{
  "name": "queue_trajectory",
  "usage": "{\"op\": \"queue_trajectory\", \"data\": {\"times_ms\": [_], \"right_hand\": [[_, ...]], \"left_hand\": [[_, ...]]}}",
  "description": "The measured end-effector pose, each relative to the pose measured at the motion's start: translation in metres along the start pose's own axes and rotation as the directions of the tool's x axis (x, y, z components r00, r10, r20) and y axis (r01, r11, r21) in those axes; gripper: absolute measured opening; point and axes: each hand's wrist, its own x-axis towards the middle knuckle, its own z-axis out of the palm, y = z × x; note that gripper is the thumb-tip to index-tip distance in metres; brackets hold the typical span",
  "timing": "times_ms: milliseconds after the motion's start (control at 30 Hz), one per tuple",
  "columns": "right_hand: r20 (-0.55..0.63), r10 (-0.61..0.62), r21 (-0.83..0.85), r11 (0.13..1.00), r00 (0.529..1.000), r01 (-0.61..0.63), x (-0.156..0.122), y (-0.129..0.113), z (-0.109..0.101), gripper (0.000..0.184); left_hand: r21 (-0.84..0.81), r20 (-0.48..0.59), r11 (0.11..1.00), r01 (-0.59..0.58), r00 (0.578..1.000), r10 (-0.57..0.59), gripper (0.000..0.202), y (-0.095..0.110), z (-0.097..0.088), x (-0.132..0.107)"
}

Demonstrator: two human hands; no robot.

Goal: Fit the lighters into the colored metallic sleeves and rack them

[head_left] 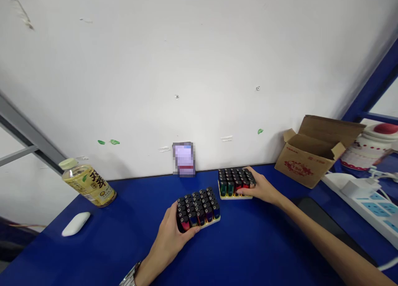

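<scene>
Two trays packed with several coloured lighters stand on the blue table (pixel 255 244). My left hand (pixel 172 236) is wrapped round the left end of the nearer tray of lighters (pixel 199 209), fingers curled against its side. My right hand (pixel 260 186) grips the right end of the farther tray of lighters (pixel 234 182), with the thumb along its front edge. The two trays sit close together but apart, the farther one nearer the wall.
A tea bottle (pixel 88 182) and a white mouse-like object (pixel 75 224) lie at the left. An open cardboard box (pixel 314 151) stands at the right by a power strip (pixel 363 201) and a white pot (pixel 371 147). A small blurred card (pixel 183 159) leans on the wall.
</scene>
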Motion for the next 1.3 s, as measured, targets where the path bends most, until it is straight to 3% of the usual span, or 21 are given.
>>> {"op": "queue_trajectory", "data": {"times_ms": [167, 267, 433, 600, 733, 800, 900, 1033, 1067, 1167, 1300], "right_hand": [[0.025, 0.045, 0.015, 0.999, 0.999, -0.046, -0.063, -0.007, -0.012, 0.055], [0.06, 0.043, 0.082, 0.995, 0.997, -0.048, -0.084, -0.013, -0.01, 0.055], [0.112, 0.061, 0.142, 0.987, 0.992, -0.077, -0.088, -0.028, 0.001, 0.055], [0.114, 0.068, 0.206, 0.974, 0.991, -0.091, -0.081, -0.043, 0.016, 0.053], [0.086, 0.084, 0.192, 0.976, 0.993, -0.099, -0.073, -0.05, 0.027, 0.053], [0.077, 0.077, 0.172, 0.981, 0.994, -0.09, -0.069, -0.05, 0.03, 0.053], [0.081, 0.06, 0.159, 0.985, 0.995, -0.073, -0.063, -0.048, 0.032, 0.054], [0.088, 0.029, 0.173, 0.984, 0.996, -0.044, -0.052, -0.046, 0.038, 0.054], [0.09, 0.019, 0.18, 0.983, 0.996, -0.036, -0.049, -0.046, 0.041, 0.054], [0.092, -0.007, 0.198, 0.98, 0.996, -0.012, -0.034, -0.049, 0.053, 0.054], [0.117, -0.067, 0.223, 0.974, 0.991, 0.039, -0.014, -0.053, 0.071, 0.054]], "left_hand": [[0.021, -0.014, 0.995, -0.102, 0.995, 0.102, 0.07, 0.003, 0.016, 0.038], [-0.032, 0.025, 0.988, -0.152, 0.988, 0.153, 0.069, 0.015, 0.03, 0.07], [-0.133, 0.121, 0.96, -0.248, 0.957, 0.264, 0.065, 0.041, 0.056, 0.113], [-0.189, 0.14, 0.941, -0.279, 0.941, 0.307, 0.07, 0.056, 0.076, 0.132], [-0.206, 0.079, 0.951, -0.231, 0.965, 0.251, 0.078, 0.053, 0.085, 0.127], [-0.219, 0.048, 0.954, -0.205, 0.974, 0.22, 0.07, 0.048, 0.082, 0.117], [-0.239, 0.025, 0.953, -0.185, 0.98, 0.196, 0.04, 0.039, 0.062, 0.094], [-0.269, 0.083, 0.952, -0.145, 0.981, 0.173, 0.039, 0.025, 0.024, 0.053], [-0.299, 0.158, 0.945, -0.132, 0.97, 0.185, 0.039, 0.02, 0.016, 0.044], [-0.391, 0.229, 0.907, -0.156, 0.938, 0.26, 0.058, 0.007, 0.005, 0.023], [-0.383, 0.207, 0.91, -0.16, 0.945, 0.253, 0.103, -0.005, 0.008, 0.018]]}}
